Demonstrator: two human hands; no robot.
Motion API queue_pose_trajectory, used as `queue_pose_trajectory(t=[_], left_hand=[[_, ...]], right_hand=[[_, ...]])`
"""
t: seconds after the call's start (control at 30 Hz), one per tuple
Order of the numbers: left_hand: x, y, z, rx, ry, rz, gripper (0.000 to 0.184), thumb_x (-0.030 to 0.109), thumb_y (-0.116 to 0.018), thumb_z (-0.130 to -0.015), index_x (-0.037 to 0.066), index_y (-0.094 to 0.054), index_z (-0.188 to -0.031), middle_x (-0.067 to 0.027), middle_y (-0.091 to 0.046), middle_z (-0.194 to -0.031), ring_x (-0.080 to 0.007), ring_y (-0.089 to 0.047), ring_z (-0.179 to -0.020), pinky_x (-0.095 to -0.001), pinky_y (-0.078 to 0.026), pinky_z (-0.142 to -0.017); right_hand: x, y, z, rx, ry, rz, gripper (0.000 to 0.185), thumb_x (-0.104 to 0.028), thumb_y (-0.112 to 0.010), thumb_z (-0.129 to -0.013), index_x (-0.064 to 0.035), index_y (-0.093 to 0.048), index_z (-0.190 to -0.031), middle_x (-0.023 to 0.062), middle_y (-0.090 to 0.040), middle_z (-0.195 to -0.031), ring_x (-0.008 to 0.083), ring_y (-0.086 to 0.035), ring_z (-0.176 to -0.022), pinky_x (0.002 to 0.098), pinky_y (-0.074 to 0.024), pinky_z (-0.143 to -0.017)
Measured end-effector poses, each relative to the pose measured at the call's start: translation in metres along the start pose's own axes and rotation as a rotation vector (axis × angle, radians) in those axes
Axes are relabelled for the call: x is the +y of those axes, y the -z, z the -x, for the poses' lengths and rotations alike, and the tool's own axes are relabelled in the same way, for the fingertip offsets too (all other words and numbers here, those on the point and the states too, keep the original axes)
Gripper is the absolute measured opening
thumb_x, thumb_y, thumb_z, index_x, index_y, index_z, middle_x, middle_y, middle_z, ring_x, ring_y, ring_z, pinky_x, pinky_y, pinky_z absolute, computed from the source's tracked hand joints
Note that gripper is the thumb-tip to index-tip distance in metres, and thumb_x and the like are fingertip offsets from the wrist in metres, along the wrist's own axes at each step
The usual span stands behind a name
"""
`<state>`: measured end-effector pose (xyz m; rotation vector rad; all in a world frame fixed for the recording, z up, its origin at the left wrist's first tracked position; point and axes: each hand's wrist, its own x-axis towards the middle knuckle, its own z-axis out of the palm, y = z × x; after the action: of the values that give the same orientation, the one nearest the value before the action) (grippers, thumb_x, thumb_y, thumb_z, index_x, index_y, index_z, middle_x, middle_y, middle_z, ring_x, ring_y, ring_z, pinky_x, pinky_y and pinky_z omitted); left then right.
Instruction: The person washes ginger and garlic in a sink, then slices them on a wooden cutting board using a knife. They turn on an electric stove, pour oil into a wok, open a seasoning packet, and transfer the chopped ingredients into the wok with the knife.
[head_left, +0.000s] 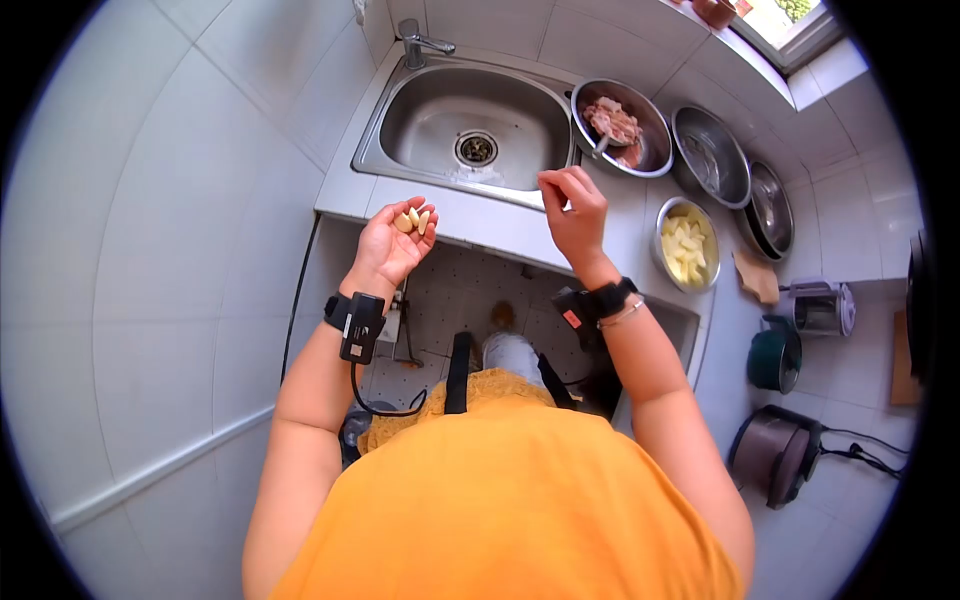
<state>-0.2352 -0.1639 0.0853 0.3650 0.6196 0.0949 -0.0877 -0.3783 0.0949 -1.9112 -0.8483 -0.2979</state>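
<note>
Several pale garlic cloves (413,221) lie in the upturned palm of my left hand (393,243), whose fingers curl up around them, in front of the sink's near left edge. My right hand (577,216) is raised over the counter edge by the sink's near right corner, its fingers bent and pressed together. Whatever those fingertips hold, if anything, is too small to make out. The steel sink (400,125) has a dark drain (476,149) in its floor. Black devices are strapped to both wrists.
Right of the sink stand a steel bowl (652,117) of raw meat (612,122), a bowl of pale cut pieces (687,246) and other steel bowls (712,155). Farther right are a green pot (774,358) and a dark appliance (772,455). A faucet (424,43) rises behind the sink.
</note>
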Motion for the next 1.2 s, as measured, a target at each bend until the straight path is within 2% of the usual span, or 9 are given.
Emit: queue_pose_trajectory(t=[0.07,0.17,0.47,0.63,0.77,0.83,0.9,0.97,1.2], left_hand=[[0.024,-0.01,-0.035,0.017,-0.028,-0.058,0.026,0.022,-0.044,-0.092,0.0,-0.056,-0.095,-0.0135,-0.06,-0.094,-0.0246,-0.059,-0.087,-0.0334,-0.053,-0.073],[0.059,-0.014,-0.091,0.062,-0.081,-0.165,0.024,0.02,-0.047,-0.091,0.0,-0.058,-0.097,-0.0119,-0.059,-0.093,-0.0228,-0.059,-0.086,-0.0314,-0.053,-0.07],[0.165,-0.068,-0.271,0.083,-0.057,-0.259,0.022,0.018,-0.052,-0.088,0.002,-0.056,-0.101,-0.0135,-0.059,-0.095,-0.0229,-0.059,-0.084,-0.0306,-0.051,-0.07],[0.193,-0.081,-0.301,-0.002,-0.092,-0.402,0.024,0.017,-0.05,-0.087,0.0,-0.056,-0.103,-0.0113,-0.06,-0.093,-0.0216,-0.059,-0.083,-0.0306,-0.051,-0.071],[0.176,-0.049,-0.307,-0.159,-0.163,-0.438,0.025,0.015,-0.048,-0.088,-0.002,-0.056,-0.105,-0.0098,-0.059,-0.092,-0.0193,-0.058,-0.083,-0.0293,-0.051,-0.073],[0.142,-0.033,-0.329,-0.021,0.106,-0.185,0.02,0.012,-0.052,-0.087,-0.001,-0.057,-0.101,-0.0092,-0.059,-0.088,-0.017,-0.059,-0.08,-0.0275,-0.05,-0.07],[0.116,-0.031,-0.364,0.0,0.094,-0.108,0.02,0.01,-0.052,-0.088,-0.002,-0.056,-0.102,-0.0086,-0.059,-0.09,-0.0161,-0.058,-0.079,-0.0262,-0.05,-0.07],[0.105,-0.029,-0.398,0.02,0.089,-0.031,0.019,0.008,-0.053,-0.088,-0.002,-0.055,-0.104,-0.008,-0.058,-0.092,-0.0152,-0.057,-0.079,-0.0249,-0.049,-0.07],[0.094,-0.025,-0.428,-0.458,0.215,-0.073,0.027,0.024,-0.06,-0.088,0.003,-0.054,-0.103,-0.0047,-0.054,-0.084,-0.0072,-0.044,-0.062,-0.0186,-0.037,-0.052]], right_hand=[[0.061,-0.037,-0.012,-0.135,-0.149,0.095,0.016,0.003,-0.058,-0.074,-0.0035,-0.064,-0.087,0.0124,-0.062,-0.087,0.0333,-0.061,-0.077,0.0386,-0.049,-0.069],[0.092,-0.066,-0.038,-0.266,-0.185,0.222,0.017,0.003,-0.056,-0.074,-0.0041,-0.063,-0.088,0.0137,-0.062,-0.094,0.0344,-0.06,-0.082,0.0395,-0.0483,-0.07],[0.101,-0.082,-0.084,-0.591,-0.315,-0.063,0.018,-0.002,-0.057,-0.076,-0.0041,-0.063,-0.093,0.0147,-0.061,-0.09,0.0311,-0.06,-0.076,0.0375,-0.0486,-0.07],[0.103,-0.079,-0.091,-0.67,-0.405,-0.068,0.015,-0.002,-0.057,-0.077,-0.0025,-0.063,-0.092,0.0149,-0.062,-0.088,0.0293,-0.061,-0.074,0.0359,-0.0489,-0.068],[0.101,-0.082,-0.091,-0.67,-0.52,-0.089,0.014,-0.003,-0.057,-0.078,-0.0018,-0.063,-0.091,0.0145,-0.062,-0.087,0.0298,-0.061,-0.074,0.0355,-0.0489,-0.068],[0.101,-0.087,-0.088,-0.672,-0.546,-0.088,0.014,-0.003,-0.057,-0.079,-0.0018,-0.063,-0.091,0.0145,-0.062,-0.087,0.0302,-0.061,-0.075,0.0356,-0.0489,-0.068],[0.105,-0.093,-0.086,-0.685,-0.516,-0.051,0.014,-0.001,-0.059,-0.078,-0.0007,-0.063,-0.092,0.0133,-0.062,-0.086,0.0244,-0.061,-0.068,0.0315,-0.0491,-0.064],[0.104,-0.094,-0.087,-0.695,-0.575,-0.066,0.014,-0.004,-0.057,-0.079,-0.0018,-0.063,-0.092,0.015,-0.062,-0.087,0.0316,-0.06,-0.076,0.0359,-0.0487,-0.069],[0.103,-0.095,-0.08,-0.712,-0.66,0.007,0.014,-0.004,-0.057,-0.079,-0.0019,-0.064,-0.091,0.0152,-0.062,-0.088,0.0328,-0.06,-0.08,0.0373,-0.0485,-0.072]])
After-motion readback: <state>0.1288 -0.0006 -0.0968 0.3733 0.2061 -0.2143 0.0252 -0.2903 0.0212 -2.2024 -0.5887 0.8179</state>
